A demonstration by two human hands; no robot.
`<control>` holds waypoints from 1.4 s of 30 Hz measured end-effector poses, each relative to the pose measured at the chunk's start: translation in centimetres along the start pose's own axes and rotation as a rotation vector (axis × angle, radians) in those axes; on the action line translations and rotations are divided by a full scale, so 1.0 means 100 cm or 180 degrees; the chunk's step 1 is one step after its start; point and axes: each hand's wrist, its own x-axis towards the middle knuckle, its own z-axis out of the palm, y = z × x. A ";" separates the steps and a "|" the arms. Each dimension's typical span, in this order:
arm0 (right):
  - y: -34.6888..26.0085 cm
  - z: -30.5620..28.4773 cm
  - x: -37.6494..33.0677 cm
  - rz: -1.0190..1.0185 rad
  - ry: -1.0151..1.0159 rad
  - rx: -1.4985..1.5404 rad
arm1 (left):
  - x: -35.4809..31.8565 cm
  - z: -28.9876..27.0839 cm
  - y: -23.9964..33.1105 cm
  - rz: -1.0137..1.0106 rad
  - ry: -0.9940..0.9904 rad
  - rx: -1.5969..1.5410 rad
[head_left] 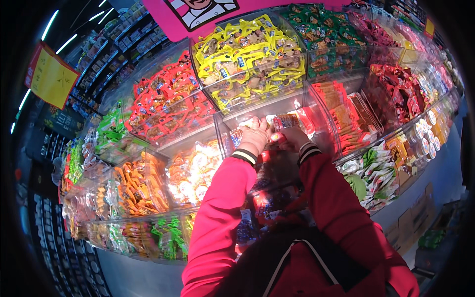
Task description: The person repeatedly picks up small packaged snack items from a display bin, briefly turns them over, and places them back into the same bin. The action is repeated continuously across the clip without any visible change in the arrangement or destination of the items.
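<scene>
Left hand (255, 136) half-curled, right hand (294, 138) likewise; can't tell if either grips. Red packet (276, 137) between them in clear bin (277, 106), mostly hidden, long axis unclear. Just past right hand: red-and-white packet (306, 123), long axis roughly near-far. Yellow packets (250, 62) farther.

Red sleeves (220, 210), cuffs (244, 156) striped black and cream, red-and-white packets (308, 123)

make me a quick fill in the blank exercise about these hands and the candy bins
With no gloves on, the left hand and right hand are both ____.
The heaped packets straight beyond them are mostly ____.
The dark green packets lie to the ____ of those.
The larger yellow sign hangs on the picture's ____ side.

Missing words: bare; yellow; right; left.
</scene>
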 end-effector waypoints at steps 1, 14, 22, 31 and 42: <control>0.004 -0.004 0.004 -0.0084 0.0055 0.0094 | 0.001 -0.012 -0.001 0.0147 -0.0257 -0.0130; 0.023 -0.004 0.025 -0.0090 0.0890 0.2041 | 0.002 -0.012 0.005 -0.0564 -0.0364 -0.0607; 0.013 -0.002 0.003 -0.0023 0.0096 0.1278 | 0.004 -0.008 -0.015 -0.0485 -0.0356 -0.0782; 0.018 0.025 -0.008 0.0444 0.0186 0.1065 | 0.008 -0.011 -0.007 -0.0616 -0.0464 -0.0819; 0.049 0.024 0.016 -0.1098 0.0506 -0.1357 | 0.036 0.028 0.002 -0.1382 -0.0271 -0.1674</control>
